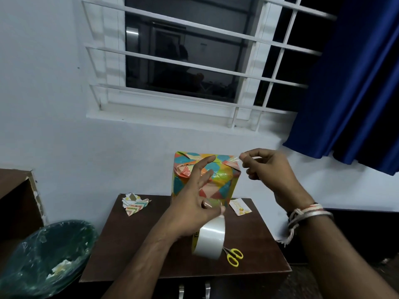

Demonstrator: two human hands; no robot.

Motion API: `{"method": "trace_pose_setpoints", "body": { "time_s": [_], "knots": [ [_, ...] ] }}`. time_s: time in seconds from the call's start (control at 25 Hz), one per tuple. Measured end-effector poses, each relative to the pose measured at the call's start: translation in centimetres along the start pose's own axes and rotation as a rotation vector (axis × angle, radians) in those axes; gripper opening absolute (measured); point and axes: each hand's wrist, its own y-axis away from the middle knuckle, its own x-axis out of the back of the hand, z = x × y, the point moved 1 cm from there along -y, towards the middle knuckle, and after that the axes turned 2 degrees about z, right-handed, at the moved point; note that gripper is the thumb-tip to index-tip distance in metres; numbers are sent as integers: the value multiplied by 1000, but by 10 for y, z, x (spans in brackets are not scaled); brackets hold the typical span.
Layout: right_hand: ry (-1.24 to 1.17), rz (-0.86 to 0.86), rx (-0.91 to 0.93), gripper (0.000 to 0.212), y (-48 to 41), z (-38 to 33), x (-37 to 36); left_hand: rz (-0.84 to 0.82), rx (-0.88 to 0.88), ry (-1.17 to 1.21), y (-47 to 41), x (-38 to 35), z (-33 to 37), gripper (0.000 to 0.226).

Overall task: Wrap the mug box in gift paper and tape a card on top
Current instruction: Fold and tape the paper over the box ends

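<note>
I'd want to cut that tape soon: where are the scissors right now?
In the head view, the yellow scissors lie on the brown table near its front edge, to the right, just beside the tape roll held by the left hand.

Probably home: barred window (194,61), curtain (356,83).

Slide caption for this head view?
Right hand pinches tape stretched across the box from the roll in the left hand.

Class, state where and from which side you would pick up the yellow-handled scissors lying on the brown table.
Take the yellow-handled scissors by their handle loops, from above on the right. They lie flat, loops exposed, while the blades point left behind the clear tape roll in the left hand.
</note>
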Motion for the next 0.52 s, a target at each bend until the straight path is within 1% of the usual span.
{"method": "trace_pose_setpoints", "body": {
  "time_s": [0.08,0.2,0.36,0.52],
  "knots": [
    [69,-73,-12,12,-13,2,-5,27,-25,-16,-3,2,2,111],
    [140,-132,-14,12,-27,3,-14,51,-40,-35,-10,2,4,111],
    [136,-214,-60,15,-36,11,-17,25,11,-11,-15,0,-1,114],
    [167,-274,-66,12,-41,13,-15,13,30,-5,-20,-3,-5,115]
  ]
}}
